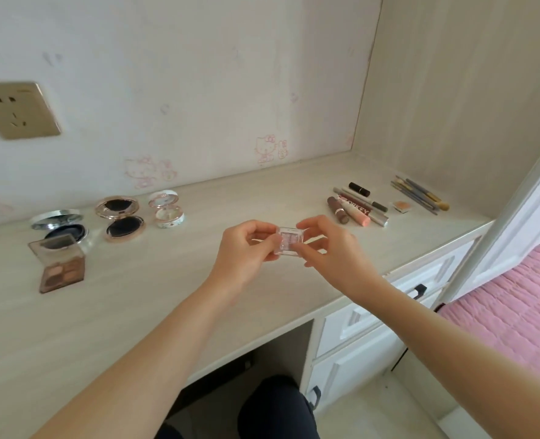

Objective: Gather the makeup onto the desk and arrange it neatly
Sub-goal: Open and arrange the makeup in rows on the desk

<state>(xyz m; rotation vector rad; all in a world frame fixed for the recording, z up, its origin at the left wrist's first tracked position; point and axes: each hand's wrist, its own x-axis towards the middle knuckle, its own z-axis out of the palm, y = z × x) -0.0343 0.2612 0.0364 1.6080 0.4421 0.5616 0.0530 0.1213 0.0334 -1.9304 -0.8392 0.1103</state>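
The small clear plastic makeup case with pink glitter inside (289, 241) is held between both hands. It seems lifted a little above the pale wood-grain table (135, 312), not resting on it. The left hand (246, 248) pinches its left end and the right hand (329, 245) pinches its right end, so each grip is clamped on the case with fingertips and thumb. I cannot tell whether the lid is open.

To do this step well, the lid should be pressed fully down while the case stays level, and then the case needs a place that fits the order. Far to the left of the grip lie the opened things: a round silver compact with a black puff (61, 226), a round rose-gold compact (120, 218), a round white compact (166, 209) and a flat brown eyeshadow palette (61, 267). Beyond the grip to the right lie the thin things: brown and pink lip tubes (354, 209), a black lipstick (359, 189), a small square orange pan (401, 205) and a bundle of grey-handled brushes (420, 194). The pan looks most similar to the case, so a place beside it seems sensible.

The wall behind carries a gold socket plate (18, 109), far left above the grip, and faint pink cat drawings (267, 150). Below the grip to the right are white drawers with dark handles (373, 327) and a pink quilted bedspread (509, 312).
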